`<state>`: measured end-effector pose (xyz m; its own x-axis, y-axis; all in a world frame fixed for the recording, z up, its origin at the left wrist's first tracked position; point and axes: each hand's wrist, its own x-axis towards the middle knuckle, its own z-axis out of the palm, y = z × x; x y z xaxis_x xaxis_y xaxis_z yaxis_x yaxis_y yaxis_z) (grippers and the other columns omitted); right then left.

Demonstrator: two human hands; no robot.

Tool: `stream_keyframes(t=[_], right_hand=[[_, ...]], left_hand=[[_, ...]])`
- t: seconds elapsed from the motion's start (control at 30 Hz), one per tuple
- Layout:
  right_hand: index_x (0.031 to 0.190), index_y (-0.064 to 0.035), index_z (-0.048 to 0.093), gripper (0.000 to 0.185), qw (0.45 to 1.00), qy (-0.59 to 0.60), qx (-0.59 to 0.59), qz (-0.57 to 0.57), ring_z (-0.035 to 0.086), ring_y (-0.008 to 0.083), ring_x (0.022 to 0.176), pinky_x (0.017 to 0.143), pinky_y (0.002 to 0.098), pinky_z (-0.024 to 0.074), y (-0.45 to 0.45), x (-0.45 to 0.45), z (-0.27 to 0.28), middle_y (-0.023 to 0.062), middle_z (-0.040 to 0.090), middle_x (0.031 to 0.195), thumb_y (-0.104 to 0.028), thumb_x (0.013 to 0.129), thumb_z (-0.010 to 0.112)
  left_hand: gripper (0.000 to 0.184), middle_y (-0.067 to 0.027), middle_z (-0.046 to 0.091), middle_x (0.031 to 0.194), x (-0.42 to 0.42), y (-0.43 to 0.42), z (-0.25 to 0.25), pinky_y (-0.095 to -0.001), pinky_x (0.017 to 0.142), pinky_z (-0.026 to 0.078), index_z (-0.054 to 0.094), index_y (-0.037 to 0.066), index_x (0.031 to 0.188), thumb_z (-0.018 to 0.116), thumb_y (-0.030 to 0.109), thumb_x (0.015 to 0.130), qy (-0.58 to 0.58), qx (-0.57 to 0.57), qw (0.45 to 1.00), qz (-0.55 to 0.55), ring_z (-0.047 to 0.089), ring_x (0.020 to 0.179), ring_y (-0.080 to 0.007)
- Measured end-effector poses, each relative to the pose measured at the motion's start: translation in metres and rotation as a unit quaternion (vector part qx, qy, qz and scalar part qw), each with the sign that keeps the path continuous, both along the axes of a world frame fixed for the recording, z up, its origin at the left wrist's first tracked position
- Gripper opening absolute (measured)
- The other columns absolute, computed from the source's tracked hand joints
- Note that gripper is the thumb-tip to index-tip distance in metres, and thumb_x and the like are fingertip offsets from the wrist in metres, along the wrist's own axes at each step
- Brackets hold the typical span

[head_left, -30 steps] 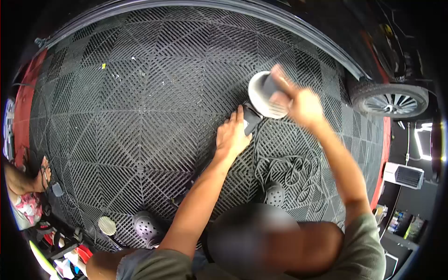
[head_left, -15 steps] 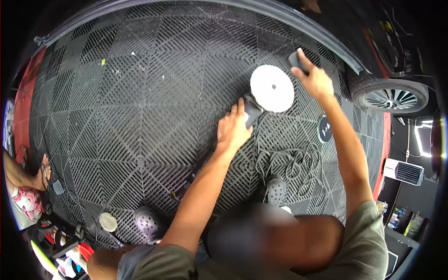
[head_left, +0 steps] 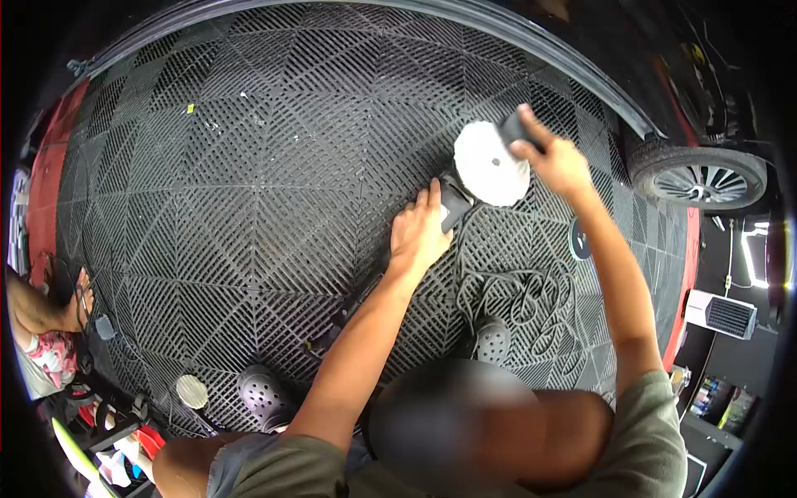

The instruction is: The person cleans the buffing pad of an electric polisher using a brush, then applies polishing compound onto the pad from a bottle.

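At two o'clock from the left hand (head_left: 421, 236), its fingers wrapped over the black polisher (head_left: 453, 202), sits a round white fluffy pad (head_left: 490, 164), dark-centred; the right hand (head_left: 558, 159) grips a dark block (head_left: 518, 131) by its edge.

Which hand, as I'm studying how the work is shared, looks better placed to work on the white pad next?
Right, I'd judge: the right hand holds a dark block at the white pad, while the left hand grips the black tool beside it.
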<state>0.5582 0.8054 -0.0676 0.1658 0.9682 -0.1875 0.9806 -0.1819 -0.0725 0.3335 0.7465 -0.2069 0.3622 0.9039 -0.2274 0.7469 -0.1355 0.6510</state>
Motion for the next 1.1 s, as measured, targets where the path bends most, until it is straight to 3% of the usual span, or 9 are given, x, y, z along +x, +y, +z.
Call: stream_keyframes(t=[0.2, 0.37, 0.5, 0.6, 0.7, 0.77, 0.9, 0.97, 1.1], right_hand=[[0.154, -0.0383, 0.043, 0.07, 0.992, 0.033, -0.013, 0.122, 0.064, 0.0467, 0.117, 0.104, 0.0486, 0.0494, -0.05, -0.042, -0.013, 0.0294, 0.067, 0.122, -0.064, 0.091, 0.06], [0.158, -0.0341, 0.037, 0.074, 0.989, -0.009, -0.045, -0.138, 0.068, 0.0385, 0.113, 0.101, 0.0464, 0.0521, 0.006, 0.009, 0.011, 0.0259, 0.07, 0.12, -0.064, 0.093, 0.059], [0.156, -0.0386, 0.039, 0.075, 0.991, 0.004, 0.013, 0.131, 0.067, 0.0458, 0.112, 0.101, 0.0473, 0.0512, -0.049, -0.031, -0.022, 0.0289, 0.068, 0.122, -0.065, 0.09, 0.063], [0.16, -0.0389, 0.03, 0.078, 0.998, -0.033, 0.002, -0.051, 0.067, 0.0432, 0.113, 0.098, 0.0491, 0.0531, 0.0, 0.023, -0.014, 0.0258, 0.07, 0.119, -0.067, 0.093, 0.058], [0.159, -0.0387, 0.033, 0.071, 0.994, 0.07, 0.082, -0.006, 0.067, 0.0413, 0.115, 0.099, 0.0495, 0.0526, -0.005, 0.021, 0.0, 0.0248, 0.069, 0.123, -0.063, 0.096, 0.056], [0.158, -0.0414, 0.034, 0.072, 0.993, -0.022, -0.046, 0.103, 0.067, 0.0406, 0.114, 0.102, 0.0462, 0.0513, -0.043, -0.049, 0.008, 0.0262, 0.07, 0.119, -0.066, 0.093, 0.056], [0.157, -0.0398, 0.037, 0.072, 0.999, 0.001, 0.047, -0.017, 0.072, 0.0441, 0.097, 0.091, 0.0465, 0.0568, 0.0, 0.012, -0.015, 0.0263, 0.073, 0.106, -0.066, 0.093, 0.056], [0.156, -0.0384, 0.039, 0.072, 0.986, 0.122, 0.116, 0.005, 0.07, 0.0446, 0.104, 0.095, 0.0481, 0.0551, -0.012, 0.016, -0.008, 0.0276, 0.071, 0.113, -0.064, 0.092, 0.061], [0.154, -0.0373, 0.043, 0.07, 0.993, 0.092, 0.056, 0.056, 0.069, 0.043, 0.108, 0.097, 0.0479, 0.0539, -0.044, -0.002, -0.04, 0.0279, 0.07, 0.117, -0.063, 0.092, 0.062]], left_hand=[[0.097, -0.0217, 0.059, 0.133, -0.001, -0.002, -0.003, -0.0464, 0.094, 0.056, 0.032, 0.002, 0.155, 0.083, 0.029, 0.077, -0.025, -0.004, 1.0, -0.008, 0.068, 0.107, -0.039], [0.098, -0.0221, 0.059, 0.134, 0.003, -0.007, -0.003, -0.0459, 0.093, 0.057, 0.031, 0.002, 0.155, 0.083, 0.027, 0.076, -0.008, 0.019, 1.0, -0.01, 0.068, 0.108, -0.0387], [0.095, -0.0222, 0.059, 0.135, -0.001, -0.004, 0.002, -0.0457, 0.094, 0.056, 0.033, 0.002, 0.154, 0.082, 0.027, 0.077, -0.016, 0.002, 1.0, -0.009, 0.068, 0.107, -0.039], [0.096, -0.0223, 0.059, 0.135, 0.003, 0.001, -0.001, -0.0461, 0.094, 0.056, 0.032, 0.001, 0.155, 0.083, 0.027, 0.077, -0.004, 0.025, 1.0, 0.004, 0.068, 0.106, -0.0395], [0.096, -0.0223, 0.059, 0.135, 0.003, 0.004, 0.003, -0.0456, 0.094, 0.056, 0.032, 0.001, 0.155, 0.083, 0.027, 0.077, 0.003, 0.034, 0.999, -0.009, 0.068, 0.107, -0.0393], [0.096, -0.0219, 0.059, 0.135, -0.001, -0.002, 0.004, -0.045, 0.095, 0.056, 0.032, 0.001, 0.155, 0.082, 0.027, 0.078, -0.017, -0.011, 1.0, -0.011, 0.068, 0.108, -0.0391], [0.094, -0.0211, 0.06, 0.134, 0.001, -0.004, 0.001, -0.0453, 0.095, 0.056, 0.034, 0.0, 0.154, 0.082, 0.029, 0.078, 0.013, 0.02, 1.0, -0.016, 0.068, 0.108, -0.039], [0.097, -0.0206, 0.059, 0.135, -0.001, -0.002, -0.008, -0.0451, 0.095, 0.056, 0.033, 0.001, 0.155, 0.083, 0.031, 0.076, -0.026, 0.014, 1.0, -0.01, 0.067, 0.109, -0.0398], [0.098, -0.0207, 0.059, 0.135, -0.005, -0.005, 0.003, -0.0446, 0.095, 0.056, 0.033, 0.001, 0.155, 0.083, 0.029, 0.076, -0.001, -0.027, 0.999, -0.026, 0.067, 0.111, -0.0387]])
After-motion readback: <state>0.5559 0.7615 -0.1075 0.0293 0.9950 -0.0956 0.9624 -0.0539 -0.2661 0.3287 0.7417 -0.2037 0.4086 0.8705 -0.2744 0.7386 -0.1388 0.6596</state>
